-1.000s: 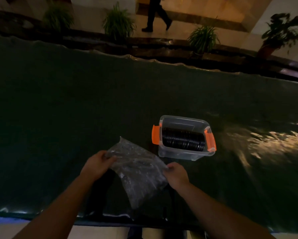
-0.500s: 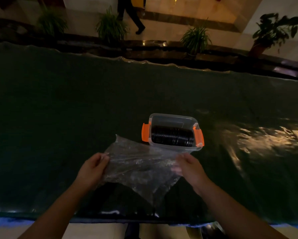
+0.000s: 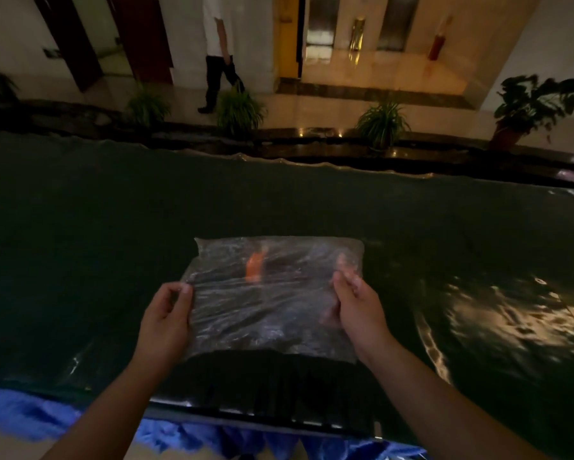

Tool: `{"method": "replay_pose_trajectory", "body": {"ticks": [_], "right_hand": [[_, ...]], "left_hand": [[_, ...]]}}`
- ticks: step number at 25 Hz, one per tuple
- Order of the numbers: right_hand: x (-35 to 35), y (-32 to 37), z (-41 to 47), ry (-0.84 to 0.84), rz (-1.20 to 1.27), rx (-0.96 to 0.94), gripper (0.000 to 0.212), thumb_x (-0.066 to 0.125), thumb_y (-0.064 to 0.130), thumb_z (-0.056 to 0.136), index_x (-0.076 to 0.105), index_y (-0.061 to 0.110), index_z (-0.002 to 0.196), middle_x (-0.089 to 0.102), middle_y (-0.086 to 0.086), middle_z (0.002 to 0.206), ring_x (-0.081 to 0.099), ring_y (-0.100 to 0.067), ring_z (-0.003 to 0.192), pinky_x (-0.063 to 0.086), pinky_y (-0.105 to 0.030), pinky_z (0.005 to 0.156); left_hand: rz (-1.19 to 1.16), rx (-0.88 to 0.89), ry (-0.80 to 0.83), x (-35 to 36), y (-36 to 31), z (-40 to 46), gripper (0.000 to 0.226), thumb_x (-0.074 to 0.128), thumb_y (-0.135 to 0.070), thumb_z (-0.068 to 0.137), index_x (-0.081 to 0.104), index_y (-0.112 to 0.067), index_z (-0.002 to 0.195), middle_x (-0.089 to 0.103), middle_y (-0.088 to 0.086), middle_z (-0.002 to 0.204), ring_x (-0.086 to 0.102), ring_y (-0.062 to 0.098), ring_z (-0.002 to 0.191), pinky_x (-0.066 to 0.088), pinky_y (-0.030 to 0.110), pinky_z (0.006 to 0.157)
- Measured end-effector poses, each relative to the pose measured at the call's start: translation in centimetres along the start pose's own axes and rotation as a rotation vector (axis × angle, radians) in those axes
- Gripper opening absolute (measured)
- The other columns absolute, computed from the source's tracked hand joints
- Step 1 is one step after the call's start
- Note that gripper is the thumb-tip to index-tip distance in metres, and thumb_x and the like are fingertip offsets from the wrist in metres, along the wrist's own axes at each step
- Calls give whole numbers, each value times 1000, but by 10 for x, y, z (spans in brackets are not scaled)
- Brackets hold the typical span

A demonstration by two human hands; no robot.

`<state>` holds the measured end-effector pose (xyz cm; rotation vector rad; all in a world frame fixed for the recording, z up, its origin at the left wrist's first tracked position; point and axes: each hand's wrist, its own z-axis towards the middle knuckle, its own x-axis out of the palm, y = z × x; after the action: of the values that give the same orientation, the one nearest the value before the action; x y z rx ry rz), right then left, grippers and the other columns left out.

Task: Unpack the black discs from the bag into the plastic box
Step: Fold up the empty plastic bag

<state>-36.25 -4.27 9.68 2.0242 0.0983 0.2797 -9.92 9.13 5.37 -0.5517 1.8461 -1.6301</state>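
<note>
Head view shows the dark table (image 3: 80,260) running wide and bare to both sides, its near edge just below the forearms. The clear bag (image 3: 272,303) hangs spread flat near that edge's middle, hiding the plastic box (image 3: 254,267), whose orange latch shows through. Left hand (image 3: 166,320) pinches the bag's left edge; right hand (image 3: 358,310) pinches its right edge.
</note>
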Motion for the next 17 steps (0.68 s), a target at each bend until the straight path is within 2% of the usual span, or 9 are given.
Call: {"method": "replay_pose_trajectory", "body": {"ticks": [2, 4, 7, 9, 11, 12, 13, 14, 17], "right_hand": [[-15, 15, -11, 19, 19, -40, 23, 58, 47, 102, 70, 33, 115, 82, -1, 97, 81, -18, 84, 65, -36, 64], [-28, 29, -25, 91, 131, 32, 23, 61, 42, 102, 71, 28, 118, 82, -8, 101, 81, -26, 88, 66, -43, 68], [-33, 55, -47, 203, 240, 114, 25, 58, 36, 104, 70, 22, 121, 82, -13, 99, 81, -30, 89, 66, -44, 64], [-29, 70, -61, 288, 288, 86, 29, 55, 33, 106, 66, 15, 127, 82, -15, 100, 81, -30, 90, 65, -39, 63], [-21, 83, -74, 345, 288, 39, 30, 55, 30, 106, 61, 13, 131, 81, -17, 101, 81, -29, 92, 66, -38, 65], [-18, 90, -80, 366, 278, 13, 32, 56, 30, 106, 59, 13, 132, 81, -18, 102, 80, -29, 94, 66, -37, 67], [-16, 98, -85, 382, 260, -18, 35, 58, 33, 104, 57, 12, 132, 81, -18, 103, 80, -30, 96, 66, -37, 70], [-15, 106, -87, 401, 231, -56, 40, 60, 38, 102, 57, 12, 132, 81, -18, 105, 79, -31, 98, 66, -37, 73], [-20, 131, -89, 414, 71, -192, 58, 65, 60, 92, 64, 12, 126, 80, -14, 108, 79, -30, 99, 65, -40, 78]], "left_hand": [[131, 11, -101, 4, -12, -15, 26, 60, -55, 91, 58, -33, 106, 71, 3, 95, 73, 26, 90, 62, 45, 72], [256, 215, -142, 10, -27, -40, 50, 61, -62, 90, 48, -32, 129, 60, -1, 120, 63, 20, 110, 55, 44, 87], [515, 699, 215, 37, -52, -81, 98, 69, -79, 72, 32, -36, 152, 35, -21, 150, 41, 6, 135, 39, 31, 104], [659, 786, 367, 71, -57, -98, 118, 74, -83, 64, 18, -39, 158, 19, -27, 161, 25, 2, 147, 24, 27, 115], [544, 671, 383, 104, -64, -108, 96, 76, -67, 77, 24, -48, 154, 34, -30, 155, 39, -3, 140, 36, 28, 111], [396, 606, 352, 115, -68, -108, 71, 73, -52, 87, 35, -54, 147, 55, -27, 139, 59, -1, 120, 53, 31, 94], [249, 512, 320, 122, -72, -104, 48, 64, -37, 97, 46, -58, 136, 69, -19, 118, 71, 6, 94, 61, 35, 71], [142, 406, 308, 126, -79, -98, 37, 55, -29, 103, 55, -56, 128, 74, -10, 105, 73, 14, 80, 61, 43, 60], [-137, 161, 379, 116, -103, -73, 37, 45, -20, 107, 72, -43, 118, 75, -5, 118, 71, 18, 109, 57, 45, 88]]}}
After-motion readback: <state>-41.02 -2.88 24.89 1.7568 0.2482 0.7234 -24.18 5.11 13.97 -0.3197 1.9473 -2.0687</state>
